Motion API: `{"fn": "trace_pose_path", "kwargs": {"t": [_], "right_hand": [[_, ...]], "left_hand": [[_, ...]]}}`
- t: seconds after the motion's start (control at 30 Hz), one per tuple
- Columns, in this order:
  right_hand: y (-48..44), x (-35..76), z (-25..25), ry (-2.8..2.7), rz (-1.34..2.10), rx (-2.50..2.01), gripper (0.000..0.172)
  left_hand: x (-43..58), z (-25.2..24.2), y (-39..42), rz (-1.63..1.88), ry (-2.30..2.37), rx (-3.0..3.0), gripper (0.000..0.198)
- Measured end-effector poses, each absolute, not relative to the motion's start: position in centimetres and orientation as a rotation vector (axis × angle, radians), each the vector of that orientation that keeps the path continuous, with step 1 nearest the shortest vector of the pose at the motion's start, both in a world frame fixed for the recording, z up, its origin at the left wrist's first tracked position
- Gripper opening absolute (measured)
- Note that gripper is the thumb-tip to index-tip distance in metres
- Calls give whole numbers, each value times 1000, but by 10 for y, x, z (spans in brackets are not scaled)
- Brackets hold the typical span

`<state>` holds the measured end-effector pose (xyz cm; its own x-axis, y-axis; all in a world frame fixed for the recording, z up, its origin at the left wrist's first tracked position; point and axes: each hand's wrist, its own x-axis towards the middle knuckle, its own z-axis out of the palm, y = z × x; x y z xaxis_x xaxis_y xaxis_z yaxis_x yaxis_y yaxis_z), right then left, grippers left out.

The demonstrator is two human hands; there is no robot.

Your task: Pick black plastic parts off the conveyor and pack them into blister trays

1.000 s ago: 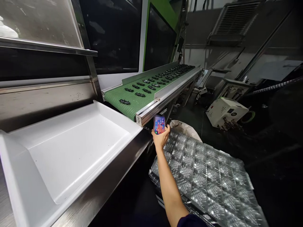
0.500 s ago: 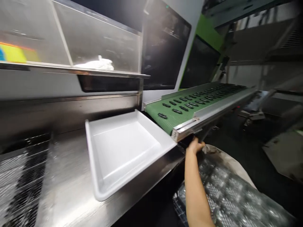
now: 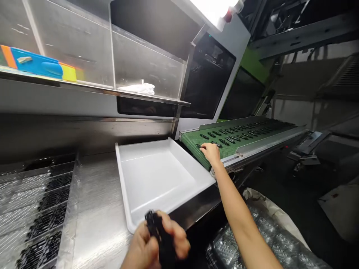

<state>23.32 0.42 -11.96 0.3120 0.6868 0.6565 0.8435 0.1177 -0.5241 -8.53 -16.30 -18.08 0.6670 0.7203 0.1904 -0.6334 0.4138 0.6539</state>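
My left hand [image 3: 157, 241] is closed around a small black plastic part [image 3: 158, 229] at the bottom middle of the head view; blur hides whether it is one piece or a few together. Over the near end of the green conveyor belt [image 3: 193, 139], my right hand [image 3: 211, 152] has its fingers pinched at another black plastic part [image 3: 198, 145], partly covered by the fingertips. More such black parts [image 3: 232, 139] lie in rows along the belt. Just below the belt's end sits a white tray [image 3: 123, 186] with nothing in it.
A clear compartmented tray [image 3: 70, 224] with rows of black parts is on the steel bench [image 3: 92, 209] at left. White gloves [image 3: 138, 88] and a blue-yellow object [image 3: 42, 65] rest on the shelf. Clear plastic trays [image 3: 269, 228] are stacked below right.
My right hand has risen from below the belt's side rail onto the belt's near end. My left hand has come into view holding a black part. The view has shifted.
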Motion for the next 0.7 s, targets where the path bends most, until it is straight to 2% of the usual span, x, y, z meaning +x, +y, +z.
{"fn": "trace_pose_path", "kwargs": {"t": [0.1, 0.17, 0.23, 0.33, 0.63, 0.67, 0.7], "right_hand": [[-37, 192, -133, -1436, -45, -1525, 26], [-78, 153, -151, -1483, 139, -1401, 31], [-118, 112, -172, -1426, 514, -1136, 24], [-157, 68, -197, -1351, 684, -980, 13], [-170, 80, -209, -1536, 149, -1105, 15], [-171, 87, -207, -1605, 122, -1086, 28], [-171, 94, -203, -1704, 106, -1062, 48]], "left_hand": [[-89, -191, -147, 1160, 411, 635, 29], [-88, -197, -137, 1245, 525, 614, 31], [-85, -201, -131, 1267, 555, 637, 35], [-76, -205, -131, 1215, 559, 697, 39], [-69, -209, -138, 1082, 551, 816, 27], [-69, -208, -138, 1043, 554, 790, 28], [-70, -206, -138, 989, 550, 769, 28]]}}
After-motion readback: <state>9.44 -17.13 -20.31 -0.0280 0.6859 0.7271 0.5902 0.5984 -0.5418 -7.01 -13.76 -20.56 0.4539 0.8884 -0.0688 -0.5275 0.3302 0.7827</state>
